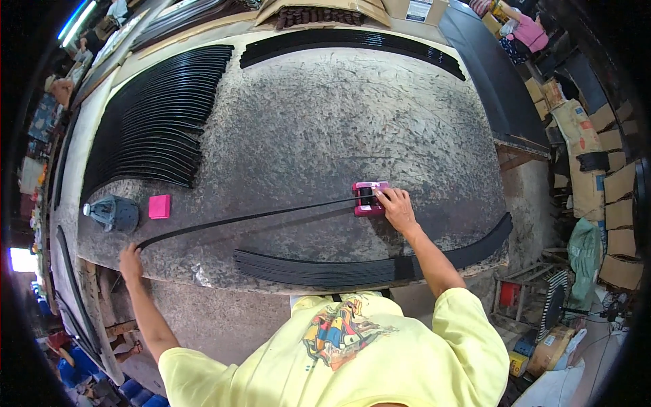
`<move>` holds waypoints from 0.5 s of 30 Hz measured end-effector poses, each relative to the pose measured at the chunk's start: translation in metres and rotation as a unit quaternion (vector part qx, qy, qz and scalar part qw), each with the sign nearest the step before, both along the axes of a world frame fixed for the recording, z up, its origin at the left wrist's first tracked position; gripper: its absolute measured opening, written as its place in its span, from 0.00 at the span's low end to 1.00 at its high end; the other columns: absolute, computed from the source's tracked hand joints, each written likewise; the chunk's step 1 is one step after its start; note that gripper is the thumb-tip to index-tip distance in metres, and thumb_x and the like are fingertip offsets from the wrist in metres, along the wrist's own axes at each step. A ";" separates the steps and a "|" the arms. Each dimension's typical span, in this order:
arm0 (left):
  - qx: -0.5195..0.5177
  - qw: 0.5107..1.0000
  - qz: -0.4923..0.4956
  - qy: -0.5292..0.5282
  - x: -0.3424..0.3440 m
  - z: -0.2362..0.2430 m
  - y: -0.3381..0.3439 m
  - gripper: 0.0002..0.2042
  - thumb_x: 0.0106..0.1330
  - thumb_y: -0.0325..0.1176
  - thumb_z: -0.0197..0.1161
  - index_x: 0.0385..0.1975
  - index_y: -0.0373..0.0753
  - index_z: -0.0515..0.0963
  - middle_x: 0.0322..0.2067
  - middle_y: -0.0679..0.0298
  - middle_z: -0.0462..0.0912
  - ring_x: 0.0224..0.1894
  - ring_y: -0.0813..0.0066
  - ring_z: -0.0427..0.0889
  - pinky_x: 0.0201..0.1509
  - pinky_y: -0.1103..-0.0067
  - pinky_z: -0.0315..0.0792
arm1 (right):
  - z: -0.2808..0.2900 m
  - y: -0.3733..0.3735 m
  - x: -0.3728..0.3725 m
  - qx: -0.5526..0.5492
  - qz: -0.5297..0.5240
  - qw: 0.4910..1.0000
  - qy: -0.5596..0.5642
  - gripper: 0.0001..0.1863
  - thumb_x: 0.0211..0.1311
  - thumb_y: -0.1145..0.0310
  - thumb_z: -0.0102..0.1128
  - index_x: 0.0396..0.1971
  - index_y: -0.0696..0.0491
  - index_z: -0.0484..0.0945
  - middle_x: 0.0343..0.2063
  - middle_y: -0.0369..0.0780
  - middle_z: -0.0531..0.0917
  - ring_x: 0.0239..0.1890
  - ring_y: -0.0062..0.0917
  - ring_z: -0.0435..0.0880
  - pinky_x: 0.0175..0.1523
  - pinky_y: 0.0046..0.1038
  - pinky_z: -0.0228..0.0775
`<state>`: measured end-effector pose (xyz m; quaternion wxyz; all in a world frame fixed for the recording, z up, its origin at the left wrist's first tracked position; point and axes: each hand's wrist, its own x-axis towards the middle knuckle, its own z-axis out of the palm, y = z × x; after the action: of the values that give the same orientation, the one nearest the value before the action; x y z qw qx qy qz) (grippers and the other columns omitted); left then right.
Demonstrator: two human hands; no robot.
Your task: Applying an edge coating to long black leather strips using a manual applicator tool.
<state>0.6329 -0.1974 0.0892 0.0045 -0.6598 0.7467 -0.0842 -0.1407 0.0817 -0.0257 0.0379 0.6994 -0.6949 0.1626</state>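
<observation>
A long black strap [271, 213] stretches across the worktable between my two hands. At the table's left front edge my left hand [131, 262] is closed round its left end. My right hand [399, 210] is pinched on the right end, over a small pink-framed block [369, 207] with a dark middle. The strap's end lies on or in that block; the fingers hide exactly how. Between me and the strap, a flat bundle of black straps [325, 268] lies along the near edge. A pink square piece [159, 207] sits near my left hand, beside a dark bottle-like container [113, 213].
Many black straps [159, 112] lie fanned out at the far left of the worktable [339, 136]. Another row [352, 44] runs along its back edge. Cardboard boxes [618, 203] stand at the right, and a person in pink [529, 30] is at the far right.
</observation>
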 end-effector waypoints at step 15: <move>0.018 0.989 0.064 -0.134 0.067 0.102 0.028 0.14 0.71 0.45 0.54 0.41 0.41 0.77 0.38 0.52 0.82 0.42 0.46 0.80 0.45 0.57 0.73 | 0.044 -0.035 0.029 -0.080 0.049 0.995 -0.033 0.24 0.52 0.78 0.57 0.52 0.47 0.80 0.40 0.39 0.79 0.47 0.34 0.77 0.55 0.36 0.68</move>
<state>0.7000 -0.1699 0.1912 0.1216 -0.6884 0.6973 -0.1584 -0.1117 0.0472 0.0180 0.0633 0.7217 -0.6454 0.2423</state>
